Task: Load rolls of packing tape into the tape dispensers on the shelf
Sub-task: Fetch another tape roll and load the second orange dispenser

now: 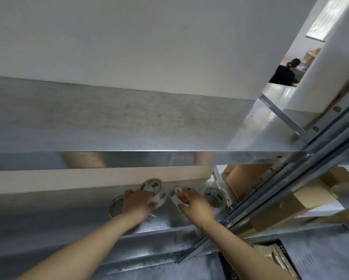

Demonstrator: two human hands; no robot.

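Several rolls of clear packing tape stand on a lower metal shelf [72,217], under a wider upper shelf. My left hand [138,203] grips one roll [154,187] with a printed core label, tilted upward. My right hand [191,203] pinches another roll [176,194] by its edge. A third roll [116,205] lies left of my left hand, partly hidden by it. A fourth roll [215,196] stands right of my right hand. No tape dispenser shows in this view.
The upper metal shelf [141,126] overhangs the rolls. A slanted steel upright [290,188] runs down the right. Cardboard boxes [286,203] sit beyond it. A black crate [250,261] lies low right. A person in black [286,73] sits far off.
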